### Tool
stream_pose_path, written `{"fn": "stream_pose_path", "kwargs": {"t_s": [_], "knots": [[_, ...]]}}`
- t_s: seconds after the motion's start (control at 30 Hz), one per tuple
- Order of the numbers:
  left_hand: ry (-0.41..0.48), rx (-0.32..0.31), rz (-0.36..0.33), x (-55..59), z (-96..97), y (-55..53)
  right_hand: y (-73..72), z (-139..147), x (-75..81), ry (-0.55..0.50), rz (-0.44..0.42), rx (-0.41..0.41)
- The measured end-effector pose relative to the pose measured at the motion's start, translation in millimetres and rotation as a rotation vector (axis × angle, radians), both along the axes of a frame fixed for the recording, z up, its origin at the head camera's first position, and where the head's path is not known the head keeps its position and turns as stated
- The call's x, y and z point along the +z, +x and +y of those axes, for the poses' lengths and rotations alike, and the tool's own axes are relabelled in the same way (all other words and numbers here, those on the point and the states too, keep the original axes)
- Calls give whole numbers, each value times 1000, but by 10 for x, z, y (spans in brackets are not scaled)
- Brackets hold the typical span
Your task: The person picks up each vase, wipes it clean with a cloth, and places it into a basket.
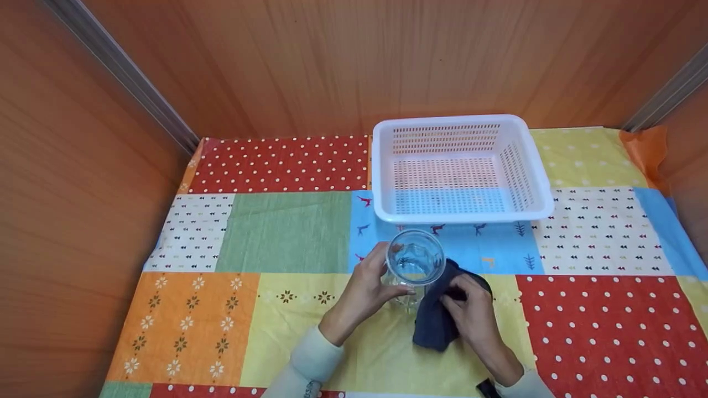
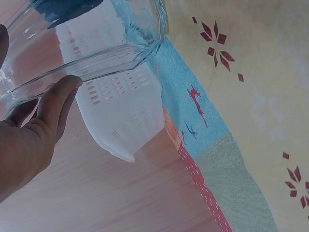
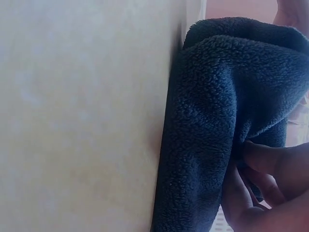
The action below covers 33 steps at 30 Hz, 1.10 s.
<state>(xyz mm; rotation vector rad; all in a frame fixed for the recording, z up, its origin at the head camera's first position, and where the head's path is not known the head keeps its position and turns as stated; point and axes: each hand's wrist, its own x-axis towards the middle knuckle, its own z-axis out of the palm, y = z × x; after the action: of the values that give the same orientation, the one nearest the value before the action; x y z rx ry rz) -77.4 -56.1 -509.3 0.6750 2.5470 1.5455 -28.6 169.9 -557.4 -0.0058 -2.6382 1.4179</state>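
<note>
A clear glass jar (image 1: 416,260) is held in my left hand (image 1: 362,284), with the fingers on its far left side and the thumb across its near side. In the left wrist view the faceted glass wall (image 2: 111,65) shows, with fingertips against it and something dark blue visible through it. My right hand (image 1: 473,309) pinches a dark grey-blue cloth (image 1: 434,323) close against the jar's right side. In the right wrist view the cloth (image 3: 203,116) is fluffy and folded, its lower edge along the tablecloth, with the fingers bunching it.
A white perforated plastic basket (image 1: 462,215) stands behind the jar, near the back wooden panel (image 1: 387,66). The patchwork tablecloth (image 1: 287,232) covers the table. Wooden panels rise at both sides, and an orange cloth corner (image 1: 646,155) bunches at the back right.
</note>
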Motion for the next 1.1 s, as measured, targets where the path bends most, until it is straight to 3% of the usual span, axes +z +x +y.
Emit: {"fn": "stream_pose_path", "kwargs": {"t_s": [0.27, 0.63, 0.83, 1.1], "knots": [[-11, 1, 1, 12, -4, 6, 28, -35, 58, -124, -14, -26], [-7, 7, 32, -1, 6, 2, 59, -166, 388, -275, 218, -53], [12, -7, -10, 7, 18, 1, 86, -211, 472, -345, 204, -114], [7, -2, 1, 13, 3, 10, 69, -198, 416, -274, 217, -88]]}}
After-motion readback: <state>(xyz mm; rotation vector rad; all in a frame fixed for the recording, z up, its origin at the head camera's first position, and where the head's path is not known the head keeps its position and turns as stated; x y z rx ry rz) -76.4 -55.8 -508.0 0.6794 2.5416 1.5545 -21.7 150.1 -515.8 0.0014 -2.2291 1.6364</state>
